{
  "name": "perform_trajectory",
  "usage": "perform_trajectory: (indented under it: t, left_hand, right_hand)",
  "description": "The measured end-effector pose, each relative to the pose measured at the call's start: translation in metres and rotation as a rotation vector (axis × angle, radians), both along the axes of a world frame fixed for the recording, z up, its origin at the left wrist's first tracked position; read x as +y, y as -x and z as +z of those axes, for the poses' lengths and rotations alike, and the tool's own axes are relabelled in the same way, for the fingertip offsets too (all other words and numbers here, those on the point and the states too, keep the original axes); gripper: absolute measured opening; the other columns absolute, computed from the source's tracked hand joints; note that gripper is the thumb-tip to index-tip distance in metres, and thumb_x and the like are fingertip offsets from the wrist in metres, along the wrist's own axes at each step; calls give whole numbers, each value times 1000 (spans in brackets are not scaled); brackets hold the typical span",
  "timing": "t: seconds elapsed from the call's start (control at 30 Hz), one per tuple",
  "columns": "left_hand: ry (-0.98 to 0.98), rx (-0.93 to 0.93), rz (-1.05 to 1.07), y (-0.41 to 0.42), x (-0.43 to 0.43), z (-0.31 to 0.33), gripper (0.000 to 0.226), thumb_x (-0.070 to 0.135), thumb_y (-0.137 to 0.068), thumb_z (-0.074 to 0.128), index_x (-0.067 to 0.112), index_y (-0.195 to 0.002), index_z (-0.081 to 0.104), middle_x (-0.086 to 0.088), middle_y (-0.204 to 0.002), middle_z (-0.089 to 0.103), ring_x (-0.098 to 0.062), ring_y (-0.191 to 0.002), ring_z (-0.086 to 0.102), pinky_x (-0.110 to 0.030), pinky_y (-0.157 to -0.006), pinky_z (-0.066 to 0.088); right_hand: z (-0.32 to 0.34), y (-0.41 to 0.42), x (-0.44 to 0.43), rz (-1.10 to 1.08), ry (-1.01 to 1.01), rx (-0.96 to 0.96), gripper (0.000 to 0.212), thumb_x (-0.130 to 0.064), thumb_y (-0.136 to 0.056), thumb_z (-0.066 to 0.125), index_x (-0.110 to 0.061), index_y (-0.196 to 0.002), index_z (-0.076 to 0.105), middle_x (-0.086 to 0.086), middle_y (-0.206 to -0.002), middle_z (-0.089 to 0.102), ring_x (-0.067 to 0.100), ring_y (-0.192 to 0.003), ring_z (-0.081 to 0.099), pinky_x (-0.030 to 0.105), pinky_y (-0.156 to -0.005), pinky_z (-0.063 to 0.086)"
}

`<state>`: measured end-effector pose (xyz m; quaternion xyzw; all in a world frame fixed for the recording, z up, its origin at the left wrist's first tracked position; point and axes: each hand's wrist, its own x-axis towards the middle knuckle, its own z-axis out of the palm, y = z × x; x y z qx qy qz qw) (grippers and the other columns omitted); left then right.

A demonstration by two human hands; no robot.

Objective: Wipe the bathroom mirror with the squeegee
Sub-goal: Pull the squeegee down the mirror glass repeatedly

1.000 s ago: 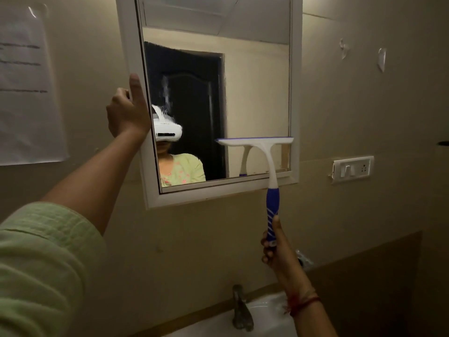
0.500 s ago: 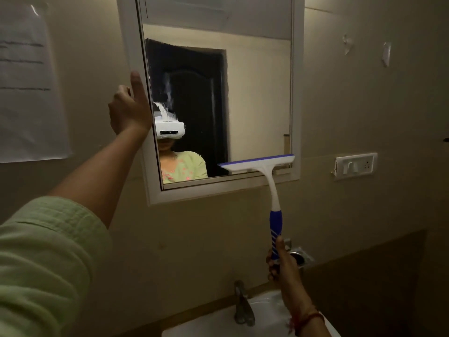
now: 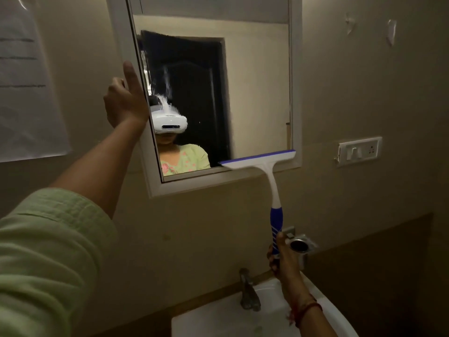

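Dim bathroom, left hand (image 3: pixel 124 103) curled round mirror (image 3: pixel 257 93) edge, right hand (image 3: pixel 281 261) clamped low on squeegee (image 3: pixel 258 161) handle, blade well above it at mirror's bottom edge; low grip could let blade skip, leaving streaks.

The mirror (image 3: pixel 255 93) is hanging in a white frame, its glass showing white smears toward the left side. The squeegee (image 3: pixel 258 160), white with a blue blade edge and a blue striped grip, is resting its blade across the mirror's lower right corner. The blade is slanting slightly up to the right, with the handle pointing down.
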<state>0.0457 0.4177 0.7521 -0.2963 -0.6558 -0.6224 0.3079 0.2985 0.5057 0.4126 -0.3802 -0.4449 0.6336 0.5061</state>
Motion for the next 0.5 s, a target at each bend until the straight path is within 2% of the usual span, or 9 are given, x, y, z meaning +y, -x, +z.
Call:
perform_trajectory:
  t: [0.17,0.27,0.33,0.5]
  left_hand:
    - [-2,12,18,0,0,0,53,58,-94,21,14,-85,49,-18,-107,64,-31,-100,56,-31,-67,31]
    - [13,-1,17,1,0,1,52,58,-94,21,16,-77,45,-15,-94,60,-28,-87,53,-29,-61,26]
    - [25,-10,9,1,0,1,50,58,-95,21,16,-77,43,-6,-86,50,-18,-78,43,-30,-56,22]
    - [33,-6,-1,3,1,1,50,58,-95,21,15,-83,45,-2,-85,49,-14,-79,42,-24,-60,24]
  right_hand:
    - [16,5,-4,42,-36,12,58,-78,-56,49,-20,-61,55,-7,-47,51,6,-40,41,19,-42,33]
    - [27,5,-1,72,-62,1,57,-77,-59,46,-20,-61,52,-10,-43,49,6,-37,40,19,-42,34]
    - [24,4,0,67,-54,-8,56,-75,-61,45,-20,-62,53,-10,-43,49,6,-38,40,18,-41,33]
    - [5,-1,-5,36,-3,-17,55,-71,-64,46,-17,-69,54,-4,-53,50,7,-42,39,17,-40,31]
